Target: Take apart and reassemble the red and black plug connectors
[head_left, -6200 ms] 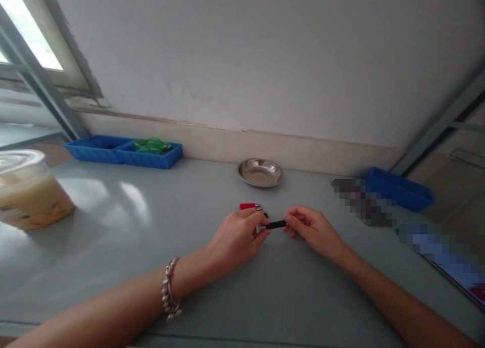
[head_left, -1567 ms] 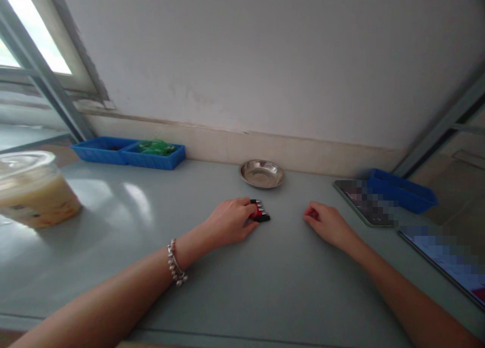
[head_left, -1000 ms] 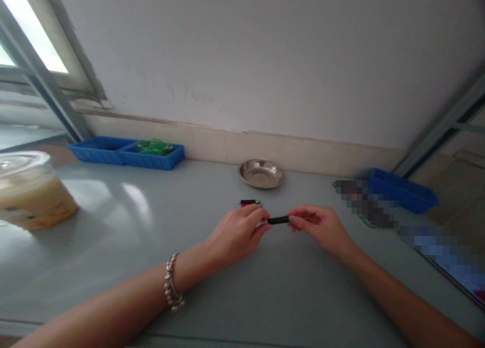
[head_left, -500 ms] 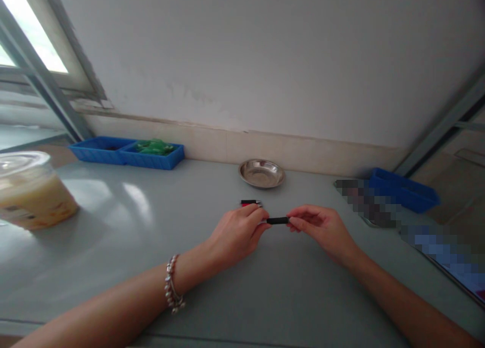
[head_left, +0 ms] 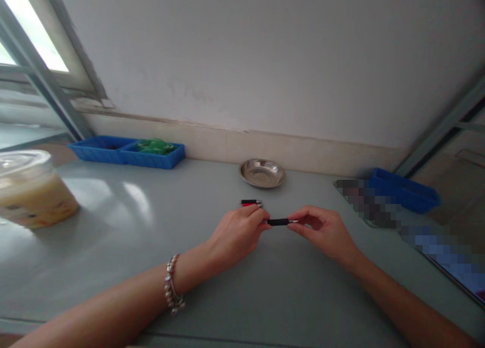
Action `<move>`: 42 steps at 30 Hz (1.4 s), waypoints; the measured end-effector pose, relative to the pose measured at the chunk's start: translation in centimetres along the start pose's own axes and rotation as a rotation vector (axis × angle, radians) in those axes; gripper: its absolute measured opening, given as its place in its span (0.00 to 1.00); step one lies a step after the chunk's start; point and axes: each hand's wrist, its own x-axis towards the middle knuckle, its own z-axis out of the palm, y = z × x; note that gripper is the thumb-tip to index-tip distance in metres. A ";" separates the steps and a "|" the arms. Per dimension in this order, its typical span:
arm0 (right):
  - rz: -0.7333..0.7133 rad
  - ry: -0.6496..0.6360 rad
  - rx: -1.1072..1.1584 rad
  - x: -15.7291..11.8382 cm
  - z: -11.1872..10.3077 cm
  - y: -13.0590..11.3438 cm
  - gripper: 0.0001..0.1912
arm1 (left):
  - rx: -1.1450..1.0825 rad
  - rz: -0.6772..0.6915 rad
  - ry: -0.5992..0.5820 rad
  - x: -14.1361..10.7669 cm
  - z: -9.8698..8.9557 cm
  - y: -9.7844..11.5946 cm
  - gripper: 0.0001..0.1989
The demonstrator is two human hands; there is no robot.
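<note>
My left hand (head_left: 235, 235) is closed around the rear part of a pen (head_left: 278, 222), which lies level above the table. The pen's black grip section shows between my hands, with its silvery tip to the right. My right hand (head_left: 326, 230) pinches at that tip with thumb and forefinger; the fingertips partly cover it. Just beyond my left hand lie black and red pens (head_left: 249, 202), partly hidden by it. A shallow round metal dish (head_left: 262, 174) stands farther back, near the wall.
A blue divided tray (head_left: 151, 159) at the back left holds a green crumpled item. A lidded plastic tub (head_left: 36, 196) stands at the left. On the right are another blue tray (head_left: 405, 191) and two blurred-out flat devices, one a phone-like slab (head_left: 367, 204).
My right thumb and forefinger have shifted slightly and opened a little at the pen's end, so its silvery tip now shows. My left hand stays almost still.
</note>
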 end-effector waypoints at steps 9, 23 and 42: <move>0.019 -0.002 -0.019 0.0 0.0 0.0 0.06 | 0.013 0.024 0.019 0.0 0.1 -0.1 0.07; -0.184 -0.158 -0.430 -0.1 -0.5 -0.1 0.09 | 0.057 0.007 0.063 -0.1 0.1 0.0 0.07; -0.306 -0.182 -0.572 -0.1 -0.8 -0.2 0.11 | 0.057 0.048 0.084 -0.1 0.1 0.0 0.06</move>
